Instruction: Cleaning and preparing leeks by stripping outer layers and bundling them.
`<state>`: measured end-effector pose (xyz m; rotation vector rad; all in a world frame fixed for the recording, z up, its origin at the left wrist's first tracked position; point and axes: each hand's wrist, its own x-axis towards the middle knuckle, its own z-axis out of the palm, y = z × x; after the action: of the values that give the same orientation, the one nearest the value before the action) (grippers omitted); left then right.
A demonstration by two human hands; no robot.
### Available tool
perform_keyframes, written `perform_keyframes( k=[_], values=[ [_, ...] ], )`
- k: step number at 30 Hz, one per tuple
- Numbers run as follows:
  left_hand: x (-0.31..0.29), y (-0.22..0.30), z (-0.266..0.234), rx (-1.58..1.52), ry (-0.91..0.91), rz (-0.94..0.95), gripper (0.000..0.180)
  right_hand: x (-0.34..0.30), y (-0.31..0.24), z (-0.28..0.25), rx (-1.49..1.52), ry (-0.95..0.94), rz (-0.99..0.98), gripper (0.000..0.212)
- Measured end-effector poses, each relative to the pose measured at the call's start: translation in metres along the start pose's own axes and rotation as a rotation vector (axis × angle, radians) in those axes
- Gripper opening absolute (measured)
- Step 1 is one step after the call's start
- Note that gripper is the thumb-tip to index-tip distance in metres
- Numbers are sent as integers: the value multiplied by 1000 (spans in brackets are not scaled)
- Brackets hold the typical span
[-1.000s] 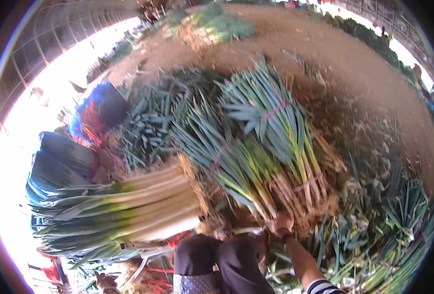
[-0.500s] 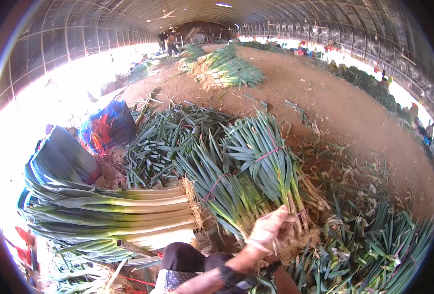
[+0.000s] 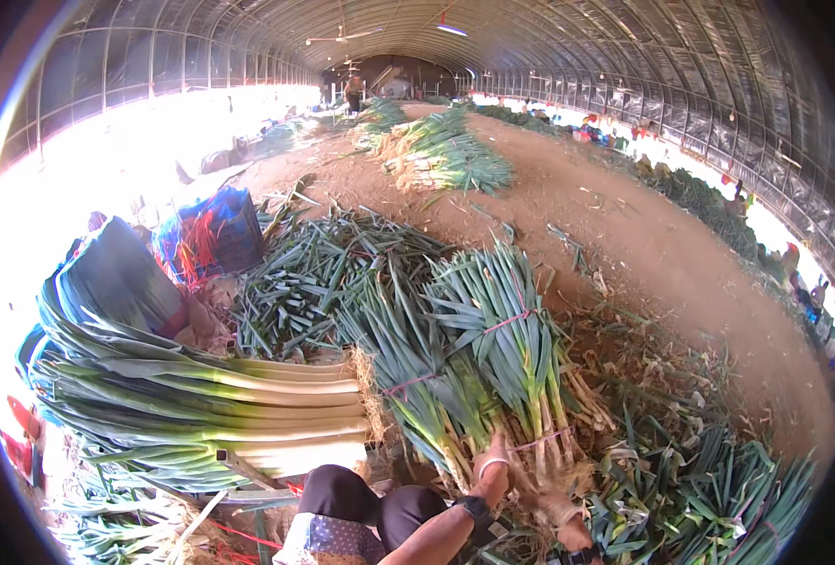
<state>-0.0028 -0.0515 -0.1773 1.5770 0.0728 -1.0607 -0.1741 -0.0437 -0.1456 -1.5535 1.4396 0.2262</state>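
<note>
Long green leeks lie in tied bundles in front of me. One leek bundle (image 3: 507, 330), bound with pinkish-red ties, fans away from my knees, its pale stalks and roots toward me. Left of it, partly overlapped, rests a second tied leek bundle (image 3: 408, 381). My left hand (image 3: 493, 460) is closed around pale stalks at the near end, where the two bundles meet. My right hand (image 3: 560, 513) is low beside the shaggy roots; its fingers blend into them and cannot be made out. To my left, thick white-shanked leeks (image 3: 285, 414) lie side by side on a metal-edged stand.
Cut leaf tops (image 3: 295, 282) are heaped beyond the stand. A blue bag with red ties (image 3: 210, 235) is at left. Loose leeks (image 3: 728, 499) and scraps cover the ground at right. Farther off are more leek bundles (image 3: 445, 155) on brown soil and a distant person (image 3: 353, 92).
My left hand has moved left and down from the tied stalks of the right bundle. My right hand, earlier mostly hidden behind the left forearm, now shows by the roots. The view has shifted slightly.
</note>
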Motion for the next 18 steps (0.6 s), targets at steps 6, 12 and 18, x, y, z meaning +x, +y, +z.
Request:
perform_keyframes(
  k=[6, 12, 18],
  values=[
    [-25, 19, -5, -86, -97, -209, 60, -7, 58, 20, 64, -15, -181, 68],
    [55, -22, -15, 405, -206, 83, 43, -25, 38, 35, -460, -3, -537, 45],
    [8, -20, -25, 137, -415, 450, 41, -56, 66, 37, -287, 116, -748, 38]
  ],
)
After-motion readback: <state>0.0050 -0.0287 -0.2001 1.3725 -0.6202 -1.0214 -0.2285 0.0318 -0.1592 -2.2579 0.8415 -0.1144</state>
